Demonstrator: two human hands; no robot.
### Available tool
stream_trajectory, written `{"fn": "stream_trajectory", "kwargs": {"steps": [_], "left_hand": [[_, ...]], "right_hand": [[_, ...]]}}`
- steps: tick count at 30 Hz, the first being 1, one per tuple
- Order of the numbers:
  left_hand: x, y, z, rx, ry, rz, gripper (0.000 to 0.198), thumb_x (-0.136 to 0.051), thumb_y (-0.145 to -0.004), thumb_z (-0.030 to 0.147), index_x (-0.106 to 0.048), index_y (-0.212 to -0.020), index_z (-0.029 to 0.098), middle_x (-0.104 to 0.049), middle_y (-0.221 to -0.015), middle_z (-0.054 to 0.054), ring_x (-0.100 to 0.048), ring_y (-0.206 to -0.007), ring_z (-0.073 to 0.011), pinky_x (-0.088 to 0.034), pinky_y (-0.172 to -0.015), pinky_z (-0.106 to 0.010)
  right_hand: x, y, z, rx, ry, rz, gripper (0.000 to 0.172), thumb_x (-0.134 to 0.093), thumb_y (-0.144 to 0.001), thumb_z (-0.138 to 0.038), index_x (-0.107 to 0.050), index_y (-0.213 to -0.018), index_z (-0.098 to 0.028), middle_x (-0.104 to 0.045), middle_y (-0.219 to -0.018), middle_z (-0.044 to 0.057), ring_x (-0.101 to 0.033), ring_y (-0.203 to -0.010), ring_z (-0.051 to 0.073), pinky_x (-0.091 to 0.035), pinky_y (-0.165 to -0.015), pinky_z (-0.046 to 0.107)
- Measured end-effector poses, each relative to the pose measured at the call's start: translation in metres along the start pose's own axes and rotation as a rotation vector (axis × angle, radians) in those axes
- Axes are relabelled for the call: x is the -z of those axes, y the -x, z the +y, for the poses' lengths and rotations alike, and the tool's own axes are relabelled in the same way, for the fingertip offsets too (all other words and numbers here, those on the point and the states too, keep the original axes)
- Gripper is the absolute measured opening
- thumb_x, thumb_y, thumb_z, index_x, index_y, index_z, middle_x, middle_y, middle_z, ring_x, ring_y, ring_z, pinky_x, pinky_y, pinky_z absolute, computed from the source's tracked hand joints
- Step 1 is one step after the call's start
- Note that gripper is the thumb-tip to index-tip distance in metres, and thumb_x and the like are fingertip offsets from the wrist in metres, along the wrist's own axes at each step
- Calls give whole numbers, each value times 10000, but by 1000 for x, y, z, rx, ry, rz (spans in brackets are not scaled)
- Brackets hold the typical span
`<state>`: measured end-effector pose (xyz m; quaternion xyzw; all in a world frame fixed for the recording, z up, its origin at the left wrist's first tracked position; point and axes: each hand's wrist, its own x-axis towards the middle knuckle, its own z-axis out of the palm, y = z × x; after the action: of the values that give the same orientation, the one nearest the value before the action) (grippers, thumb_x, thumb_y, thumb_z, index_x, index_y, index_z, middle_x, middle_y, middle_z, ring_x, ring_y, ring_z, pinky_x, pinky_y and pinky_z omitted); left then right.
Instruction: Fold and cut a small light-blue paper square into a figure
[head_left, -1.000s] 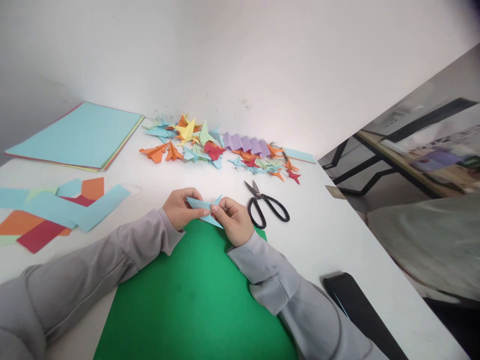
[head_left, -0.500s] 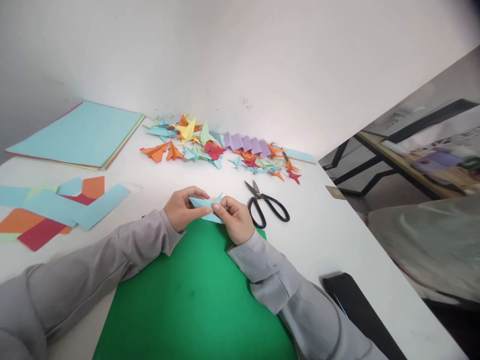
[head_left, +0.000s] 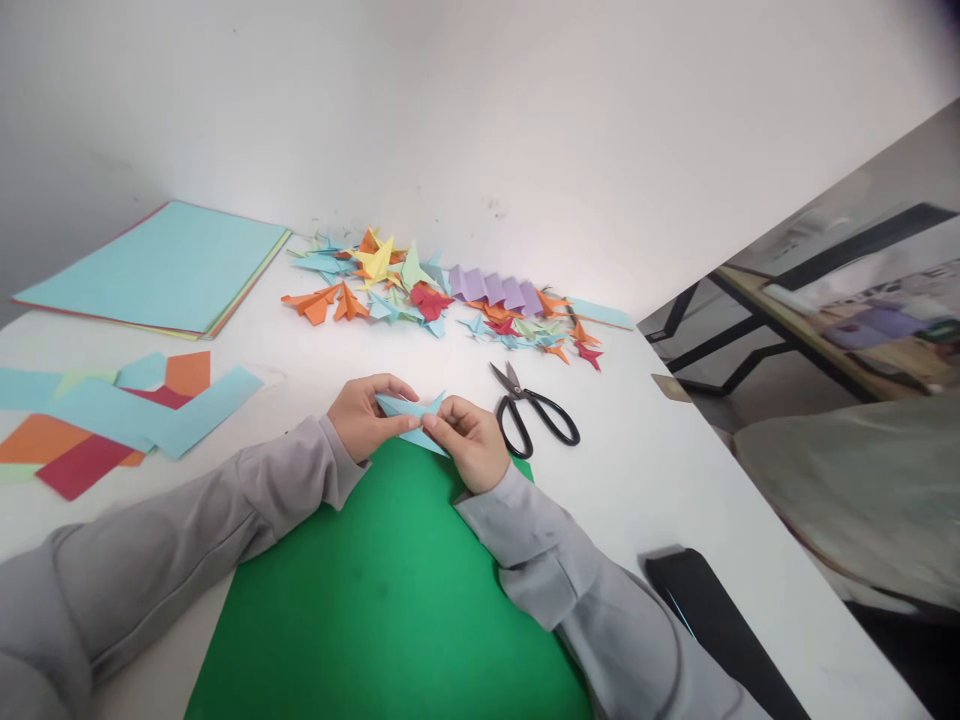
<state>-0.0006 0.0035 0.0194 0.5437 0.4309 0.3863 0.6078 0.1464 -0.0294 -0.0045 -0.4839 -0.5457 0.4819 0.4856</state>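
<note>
Blue folded paper [head_left: 411, 412] stays pinched by left hand [head_left: 365, 415] and right hand [head_left: 472, 445], barely shifted since before.

The folded paper [head_left: 410, 409] is a small pale blue piece, creased flat into a narrow shape with sharp points. One point sticks up at its right end, and a long tip runs left along the top edge. A lower corner pokes out down and to the right, under the fingers. It lies roughly level, its long side running left to right. It is pinched between the left hand [head_left: 366, 416] and the right hand [head_left: 471, 446], whose fingers cover parts of it. It sits at the far edge of the green sheet [head_left: 390, 590]. From here I can't tell whether it touches the sheet.
</note>
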Motion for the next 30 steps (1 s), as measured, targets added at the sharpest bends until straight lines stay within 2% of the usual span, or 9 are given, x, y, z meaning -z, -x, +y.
{"fn": "stream_trajectory", "kwargs": {"steps": [4,10,16,23,27,30], "left_hand": [[0,0,-2,-33,-10,-11,287,-726,-446,216,-590,-686,133,-548,-515,42,-460,-444,-63,-355,-427,-187],[1,0,-5,-39,-26,-42,289,-718,-450,205,-595,-701,131,-592,-575,15,-499,-472,-82,-380,-449,-202],[1,0,-2,3,-11,-34,320,-713,-435,191,-584,-721,127,-578,-552,22,-493,-461,-83,-374,-452,-207],[1,0,-1,-23,-22,-38,277,-717,-416,131,-591,-663,115,-513,-474,68,-406,-396,-30,-315,-404,-174],[0,-1,-4,22,136,-18,428,-746,-441,165,-552,-819,119,-562,-499,55,-513,-445,-78,-407,-444,-199],[1,-3,-8,70,283,-15,561,-765,-465,210,-480,-942,130,-642,-597,9,-606,-531,-146,-494,-526,-285]], "right_hand": [[0,0,1,22,40,-33,362,-604,-682,-499,-425,-583,-200,-441,-487,-54,-300,-431,78,-221,-427,229],[0,2,2,66,138,-66,348,-544,-722,-518,-441,-620,-201,-396,-521,-51,-317,-475,95,-267,-459,238],[1,1,4,50,110,-91,331,-553,-734,-493,-467,-626,-192,-414,-512,-53,-336,-478,92,-266,-455,231],[0,2,-3,-37,-30,-77,352,-636,-678,-452,-461,-541,-180,-472,-436,-54,-324,-393,65,-233,-418,225],[-3,1,-2,-11,-81,25,350,-643,-676,-439,-452,-533,-182,-485,-440,-54,-348,-403,67,-257,-424,221],[-3,1,-2,6,-103,80,323,-632,-693,-433,-470,-565,-184,-524,-481,-47,-411,-436,76,-318,-457,223]]}}
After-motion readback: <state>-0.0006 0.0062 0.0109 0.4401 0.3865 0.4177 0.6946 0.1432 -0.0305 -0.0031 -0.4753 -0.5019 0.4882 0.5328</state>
